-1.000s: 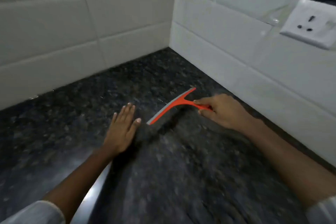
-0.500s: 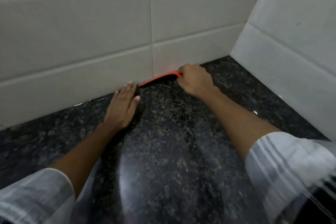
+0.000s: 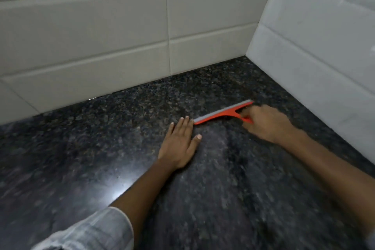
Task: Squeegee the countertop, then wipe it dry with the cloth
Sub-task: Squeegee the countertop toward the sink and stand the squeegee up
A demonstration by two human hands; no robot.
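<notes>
An orange squeegee (image 3: pixel 221 112) with a grey rubber blade lies with its blade on the dark speckled granite countertop (image 3: pixel 101 148), a short way out from the back wall. My right hand (image 3: pixel 265 126) grips its orange handle from the right. My left hand (image 3: pixel 179 144) lies flat on the countertop with fingers straight, its fingertips just beside the blade's left end. No cloth is in view.
White tiled walls meet in a corner at the back right: the back wall (image 3: pixel 121 36) and the right wall (image 3: pixel 324 46). A bright light reflection (image 3: pixel 116 195) shows on the counter near my left forearm.
The squeegee was against the foot of the back wall half a second ago; my right hand has pulled it toward me and to the right. My left hand stays flat on the counter.
</notes>
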